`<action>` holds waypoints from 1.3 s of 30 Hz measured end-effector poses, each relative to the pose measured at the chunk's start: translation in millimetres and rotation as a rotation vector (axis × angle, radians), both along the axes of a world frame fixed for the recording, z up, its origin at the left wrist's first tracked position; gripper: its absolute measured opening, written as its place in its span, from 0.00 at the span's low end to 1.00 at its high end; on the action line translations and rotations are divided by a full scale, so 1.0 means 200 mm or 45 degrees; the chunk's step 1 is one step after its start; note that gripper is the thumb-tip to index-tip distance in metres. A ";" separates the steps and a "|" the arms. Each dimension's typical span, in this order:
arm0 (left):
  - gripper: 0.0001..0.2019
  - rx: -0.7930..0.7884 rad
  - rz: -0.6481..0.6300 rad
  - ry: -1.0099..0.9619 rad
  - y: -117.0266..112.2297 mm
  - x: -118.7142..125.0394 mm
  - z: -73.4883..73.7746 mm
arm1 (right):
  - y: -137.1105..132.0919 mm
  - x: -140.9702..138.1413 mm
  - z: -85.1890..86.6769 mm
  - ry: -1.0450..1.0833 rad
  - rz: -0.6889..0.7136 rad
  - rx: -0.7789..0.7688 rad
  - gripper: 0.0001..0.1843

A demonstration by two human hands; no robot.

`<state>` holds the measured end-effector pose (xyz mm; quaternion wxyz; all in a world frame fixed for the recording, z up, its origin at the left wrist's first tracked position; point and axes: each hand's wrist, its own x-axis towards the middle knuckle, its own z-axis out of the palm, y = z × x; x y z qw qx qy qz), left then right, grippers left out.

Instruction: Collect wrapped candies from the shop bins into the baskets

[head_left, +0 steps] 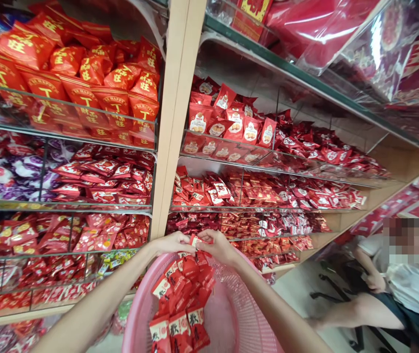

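Note:
My left hand (174, 243) and my right hand (216, 244) are together over the far rim of a pink plastic basket (255, 309). Between their closed fingers is a small red and cream candy packet (196, 241), gripped from both sides. Below, a heap of red candy packets (183, 290) with cream panels and black characters lies in the basket, mostly to its left. Part of the basket's bottom shows pink at the right. Whatever supports the basket is out of sight.
Ahead, a wooden upright (175, 98) divides shelves with clear fronts, full of red packets (111, 95) and purple-white sweets (29, 169). A glass shelf (305, 73) juts out overhead at the right. A seated person (411, 289) is at the lower right, beside black chair legs (336, 289).

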<state>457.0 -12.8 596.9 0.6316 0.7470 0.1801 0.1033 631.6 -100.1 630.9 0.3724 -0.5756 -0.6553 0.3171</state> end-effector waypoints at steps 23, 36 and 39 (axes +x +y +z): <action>0.15 0.065 -0.029 -0.050 -0.02 -0.02 0.01 | -0.59 -0.17 -0.39 0.320 -0.352 -0.616 0.09; 0.17 0.123 -0.018 -0.036 -0.02 -0.03 0.02 | -0.55 -0.14 -0.27 -0.340 -0.301 -0.299 0.09; 0.17 0.117 -0.007 -0.023 -0.03 -0.03 0.04 | -0.44 -0.11 -0.07 -0.435 -0.291 -0.115 0.13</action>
